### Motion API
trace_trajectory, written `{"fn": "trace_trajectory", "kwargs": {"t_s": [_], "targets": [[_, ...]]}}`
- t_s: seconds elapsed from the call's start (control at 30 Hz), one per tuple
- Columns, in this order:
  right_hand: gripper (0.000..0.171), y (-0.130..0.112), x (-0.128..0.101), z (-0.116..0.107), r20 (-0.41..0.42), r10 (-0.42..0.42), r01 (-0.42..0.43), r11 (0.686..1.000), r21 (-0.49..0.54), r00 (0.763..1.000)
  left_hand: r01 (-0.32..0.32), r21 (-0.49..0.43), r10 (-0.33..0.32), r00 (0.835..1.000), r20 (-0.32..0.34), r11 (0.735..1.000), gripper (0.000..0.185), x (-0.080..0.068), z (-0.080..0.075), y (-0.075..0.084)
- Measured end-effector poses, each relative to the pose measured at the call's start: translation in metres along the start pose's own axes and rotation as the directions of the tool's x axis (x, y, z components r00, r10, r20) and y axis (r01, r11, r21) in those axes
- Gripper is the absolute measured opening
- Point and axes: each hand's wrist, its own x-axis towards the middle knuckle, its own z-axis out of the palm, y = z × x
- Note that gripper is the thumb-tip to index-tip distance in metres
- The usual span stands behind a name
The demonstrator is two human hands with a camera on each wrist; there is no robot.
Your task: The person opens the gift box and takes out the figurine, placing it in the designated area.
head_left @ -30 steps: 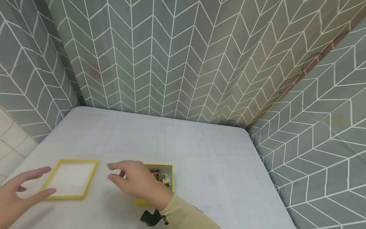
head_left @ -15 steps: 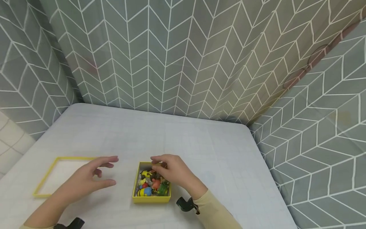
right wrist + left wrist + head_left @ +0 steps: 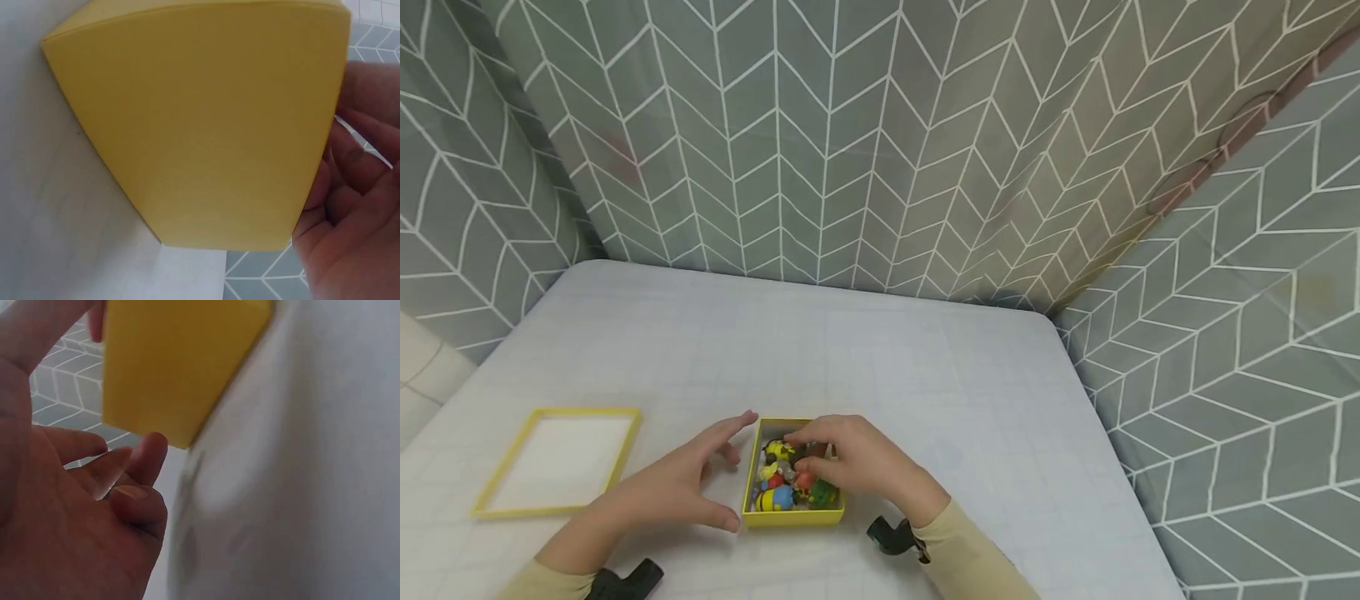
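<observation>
Two hands are seen at a small yellow box (image 3: 792, 517) near the front edge of the pale worktop (image 3: 887, 375). The left hand (image 3: 681, 487) is laid against the box's 9 o'clock side, its fingers (image 3: 730, 429) straight and spread, with the thumb touching the near left corner; nothing is gripped by it. The right hand (image 3: 857, 458) is reached over the box from 3 o'clock, its fingers curled down among the small coloured toys (image 3: 782, 487) inside; whether one is pinched cannot be told. A shallow yellow lid (image 3: 557, 462) is lain flat at 9 o'clock of the box, well apart. Grey chevron-patterned cloth (image 3: 850, 150) is hung behind the worktop.
</observation>
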Motion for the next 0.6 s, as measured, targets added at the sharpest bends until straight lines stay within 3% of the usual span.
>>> {"fn": "trace_trajectory", "kwargs": {"t_s": [0.17,0.27,0.4,0.6], "targets": [[0.034,0.000,0.004,0.002,0.060,-0.117,0.119,0.992,-0.040,0.991,-0.032,0.056,0.030,0.999,0.041,0.998,0.129,0.002,0.007,-0.001],[0.035,0.000,0.008,0.003,0.094,-0.144,0.152,0.984,-0.090,0.985,-0.026,0.070,0.022,0.998,0.055,0.997,0.134,0.004,0.009,-0.001],[0.034,-0.002,0.011,0.003,0.137,-0.125,0.145,0.979,-0.143,0.983,0.023,0.085,-0.028,0.998,0.064,0.996,0.140,0.009,0.011,0.001],[0.036,-0.011,0.014,0.007,0.159,-0.072,0.111,0.961,-0.255,0.985,0.021,0.067,-0.024,0.999,0.048,0.998,0.142,0.012,0.013,0.002]]}}
